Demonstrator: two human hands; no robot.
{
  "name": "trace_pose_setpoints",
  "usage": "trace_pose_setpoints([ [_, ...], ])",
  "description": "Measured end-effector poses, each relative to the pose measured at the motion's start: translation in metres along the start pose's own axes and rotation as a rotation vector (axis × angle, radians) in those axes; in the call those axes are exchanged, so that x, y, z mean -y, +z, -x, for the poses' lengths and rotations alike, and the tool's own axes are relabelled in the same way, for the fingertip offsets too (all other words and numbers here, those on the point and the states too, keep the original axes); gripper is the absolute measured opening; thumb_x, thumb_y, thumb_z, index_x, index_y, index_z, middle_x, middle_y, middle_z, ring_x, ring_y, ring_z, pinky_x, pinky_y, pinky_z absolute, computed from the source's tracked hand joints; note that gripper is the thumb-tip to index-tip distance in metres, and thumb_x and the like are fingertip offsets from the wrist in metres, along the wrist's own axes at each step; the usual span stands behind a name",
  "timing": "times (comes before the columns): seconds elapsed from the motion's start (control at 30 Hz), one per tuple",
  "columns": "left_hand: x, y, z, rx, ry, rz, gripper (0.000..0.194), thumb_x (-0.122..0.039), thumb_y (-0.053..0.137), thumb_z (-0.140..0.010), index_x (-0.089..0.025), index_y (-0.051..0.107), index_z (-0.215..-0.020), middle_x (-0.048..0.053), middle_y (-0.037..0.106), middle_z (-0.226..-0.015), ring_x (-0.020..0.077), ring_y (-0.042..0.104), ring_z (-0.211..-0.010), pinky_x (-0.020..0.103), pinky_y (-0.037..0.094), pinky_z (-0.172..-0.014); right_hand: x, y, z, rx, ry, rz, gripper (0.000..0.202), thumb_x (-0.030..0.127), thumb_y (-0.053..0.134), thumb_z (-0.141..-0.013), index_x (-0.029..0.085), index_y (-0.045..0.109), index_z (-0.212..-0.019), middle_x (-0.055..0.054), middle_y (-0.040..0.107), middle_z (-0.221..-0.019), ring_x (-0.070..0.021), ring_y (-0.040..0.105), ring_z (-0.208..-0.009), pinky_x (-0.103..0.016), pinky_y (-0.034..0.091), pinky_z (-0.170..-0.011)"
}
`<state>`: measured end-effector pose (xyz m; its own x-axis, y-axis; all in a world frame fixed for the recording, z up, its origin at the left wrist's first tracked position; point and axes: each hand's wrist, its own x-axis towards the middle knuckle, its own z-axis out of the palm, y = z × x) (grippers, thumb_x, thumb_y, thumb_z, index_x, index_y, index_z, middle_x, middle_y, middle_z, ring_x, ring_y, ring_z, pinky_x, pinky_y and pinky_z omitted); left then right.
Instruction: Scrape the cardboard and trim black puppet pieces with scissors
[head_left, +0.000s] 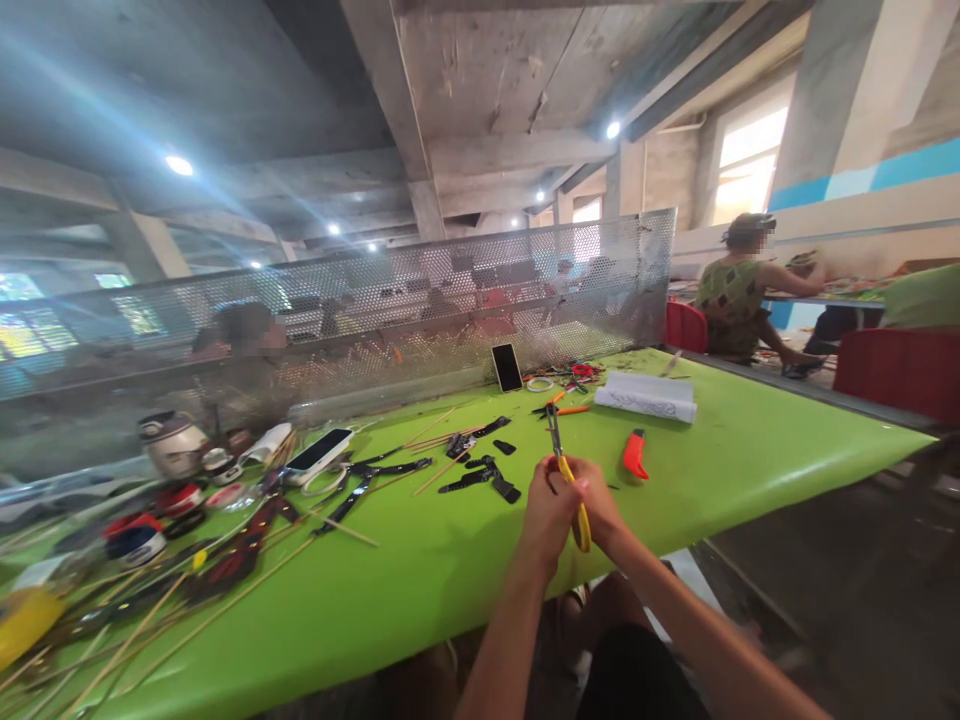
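Both hands are together above the front part of the green table (420,590). Yellow-handled scissors (581,528) are between them, blades pointing away from me. My right hand (592,490) is closed round the scissors by the handles. My left hand (549,500) has its fingers curled close beside the blades; whatever it pinches is too small to make out. Black cut pieces (487,478) lie left of the hands. Beyond the blades are orange-handled pliers (571,409). A red utility knife (635,455) lies to the right.
A phone (506,368) stands near the perforated metal screen (465,300). Rolled white paper (645,397) lies at the back right. Thin sticks (225,610), jars (136,538) and a white device (319,455) crowd the left. A person (735,290) sits beyond the table at right.
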<state>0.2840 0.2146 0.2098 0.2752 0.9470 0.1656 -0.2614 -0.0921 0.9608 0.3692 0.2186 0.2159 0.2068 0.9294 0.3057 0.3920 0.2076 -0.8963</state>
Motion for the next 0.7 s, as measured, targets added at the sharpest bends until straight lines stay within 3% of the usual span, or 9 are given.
trace_pose_setpoints([
  [0.2,0.003,0.002,0.000,-0.019,0.012,-0.052,0.055,-0.026,0.062,-0.070,-0.010,0.049,-0.120,0.016,0.062,-0.118,0.0253,0.062,-0.107,0.032,0.049,-0.092,0.000,-0.001,0.004,-0.021,-0.021,0.020,0.023,0.037,0.049,-0.067,0.016,0.053,-0.058,-0.001,0.051,-0.055,-0.0140,0.047,-0.056,-0.023,0.035,-0.052],
  [0.37,0.003,-0.001,0.005,0.004,0.057,-0.157,0.050,-0.030,0.056,-0.079,-0.012,0.046,-0.124,0.015,0.061,-0.121,0.0225,0.061,-0.110,0.029,0.048,-0.092,0.004,-0.001,0.005,-0.030,-0.028,0.060,0.022,0.035,0.047,-0.067,0.016,0.053,-0.057,-0.002,0.054,-0.054,-0.0147,0.049,-0.056,-0.023,0.036,-0.052],
  [0.47,-0.010,-0.015,0.005,0.031,0.110,-0.284,0.050,-0.039,0.060,-0.081,-0.013,0.046,-0.122,0.014,0.062,-0.115,0.0224,0.062,-0.105,0.031,0.049,-0.088,0.006,0.001,0.005,-0.032,-0.026,0.079,0.019,0.032,0.048,-0.068,0.017,0.056,-0.060,-0.003,0.058,-0.056,-0.0153,0.051,-0.054,-0.024,0.036,-0.050],
  [0.57,-0.032,-0.033,-0.004,-0.036,0.200,-0.443,0.039,-0.047,0.055,-0.085,-0.016,0.050,-0.109,0.011,0.062,-0.106,0.0224,0.060,-0.100,0.034,0.047,-0.087,0.006,0.004,0.008,-0.048,-0.017,0.094,0.016,0.030,0.047,-0.069,0.018,0.057,-0.065,-0.002,0.056,-0.053,-0.0150,0.050,-0.050,-0.024,0.034,-0.049],
  [0.7,-0.052,-0.041,-0.025,0.009,0.294,-0.588,0.027,-0.045,0.042,-0.093,-0.020,0.050,-0.087,-0.001,0.058,-0.075,0.0155,0.061,-0.070,0.028,0.046,-0.072,0.006,0.007,0.013,-0.053,-0.014,0.104,0.013,0.024,0.047,-0.067,0.018,0.057,-0.073,0.001,0.050,-0.048,-0.0127,0.043,-0.044,-0.024,0.031,-0.049],
])
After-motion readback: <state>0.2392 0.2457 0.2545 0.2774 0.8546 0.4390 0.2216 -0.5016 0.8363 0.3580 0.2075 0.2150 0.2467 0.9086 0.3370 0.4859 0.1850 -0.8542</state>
